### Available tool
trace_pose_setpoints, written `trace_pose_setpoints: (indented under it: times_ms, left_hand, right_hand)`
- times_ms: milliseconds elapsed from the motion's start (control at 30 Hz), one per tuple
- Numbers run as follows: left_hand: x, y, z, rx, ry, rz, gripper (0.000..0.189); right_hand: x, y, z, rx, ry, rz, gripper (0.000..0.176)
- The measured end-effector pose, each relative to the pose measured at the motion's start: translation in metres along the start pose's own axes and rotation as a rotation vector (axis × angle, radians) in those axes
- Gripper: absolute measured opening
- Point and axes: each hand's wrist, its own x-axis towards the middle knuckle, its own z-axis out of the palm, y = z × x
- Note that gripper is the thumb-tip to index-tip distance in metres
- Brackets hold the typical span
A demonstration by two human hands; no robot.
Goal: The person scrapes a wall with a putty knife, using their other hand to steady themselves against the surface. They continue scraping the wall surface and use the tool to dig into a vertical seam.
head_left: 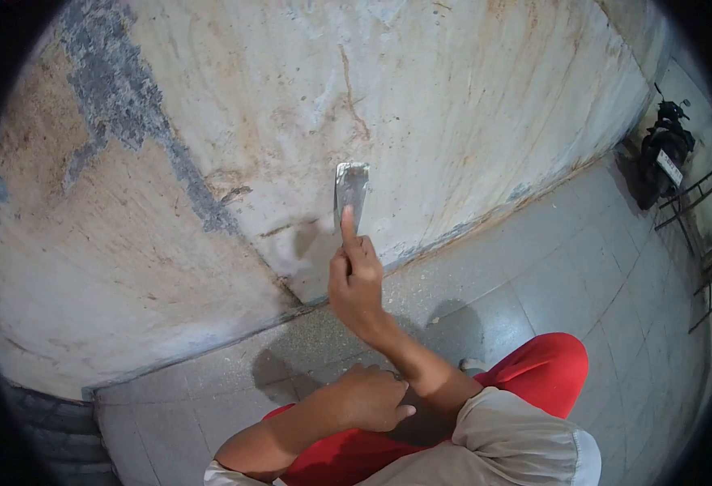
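Observation:
My right hand (358,279) is wrapped round a putty knife, with its index finger stretched along the blade. The broad metal blade (352,185) points up and lies against or very near the stained wall (453,105); whether its edge touches cannot be told. The knife's handle is hidden in my fist. Lower down, my left hand (372,398) is beside my right forearm, above my lap. Its fingers are curled and partly hidden, with the thumb sticking out. What it holds, if anything, does not show.
Grey floor tiles (567,275) meet the wall along a slanting edge, with pale crumbs (340,340) below my right hand. A grey patch (121,89) marks the wall at upper left. A motorbike (665,150) and a dark metal rack (688,202) stand far right.

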Motion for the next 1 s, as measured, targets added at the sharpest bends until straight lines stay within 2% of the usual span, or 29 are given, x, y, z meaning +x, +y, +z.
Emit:
trace_pose_setpoints:
  times_ms: [100, 133, 267, 333, 367, 433, 467, 600, 667, 700, 767, 833, 933, 1000]
  left_hand:
    - [-0.002, -0.002, 0.003, 0.031, 0.078, 0.034, 0.052]
    - [-0.005, 0.0, 0.002, 0.03, 0.089, 0.034, 0.052]
    - [-0.001, -0.001, 0.0, 0.003, 0.059, 0.017, 0.051]
    - [0.001, -0.002, -0.002, 0.008, 0.079, -0.002, 0.051]
    - [0.001, -0.004, -0.002, 0.003, 0.105, -0.025, 0.051]
    - [0.0, -0.008, 0.004, 0.019, 0.157, -0.017, 0.051]
    - [0.0, -0.007, 0.007, 0.029, 0.21, -0.003, 0.051]
    - [0.002, -0.005, -0.008, 0.009, 0.113, -0.074, 0.051]
    - [0.006, -0.011, -0.006, 0.076, 0.302, -0.163, 0.049]
    - [0.008, -0.014, -0.004, 0.081, 0.303, -0.163, 0.049]
    - [0.009, -0.017, 0.003, 0.087, 0.541, -0.198, 0.05]
    - [0.008, -0.017, 0.001, 0.073, 0.542, -0.218, 0.05]
    - [0.016, -0.019, -0.006, 0.06, 0.489, -0.254, 0.052]
    - [0.018, -0.021, -0.009, 0.062, 0.433, -0.28, 0.054]
  right_hand:
    - [0.036, 0.009, -0.022, 0.073, 0.022, 0.019, 0.066]
    - [0.052, 0.007, -0.021, 0.066, 0.054, 0.104, 0.067]
    - [0.023, 0.003, -0.007, 0.021, 0.162, 0.045, 0.063]
    - [0.011, 0.004, -0.007, -0.029, 0.026, 0.079, 0.062]
    - [0.024, 0.006, -0.01, -0.026, 0.035, 0.083, 0.062]
    - [0.071, 0.009, -0.024, -0.049, 0.21, 0.036, 0.063]
    - [0.078, 0.003, -0.026, 0.048, 0.217, 0.122, 0.063]
    - [0.021, 0.015, -0.019, -0.033, 0.102, 0.095, 0.067]
    - [0.014, 0.021, -0.023, -0.002, 0.025, 0.093, 0.066]
    - [0.03, 0.02, -0.027, -0.001, 0.03, 0.09, 0.066]
    - [0.08, 0.023, -0.036, -0.064, 0.224, 0.034, 0.063]
    - [0.093, 0.023, -0.043, 0.052, 0.237, 0.067, 0.064]
    - [0.061, 0.033, -0.041, -0.1, 0.194, 0.046, 0.069]
    - [0.048, 0.027, -0.05, -0.027, -0.013, 0.167, 0.068]
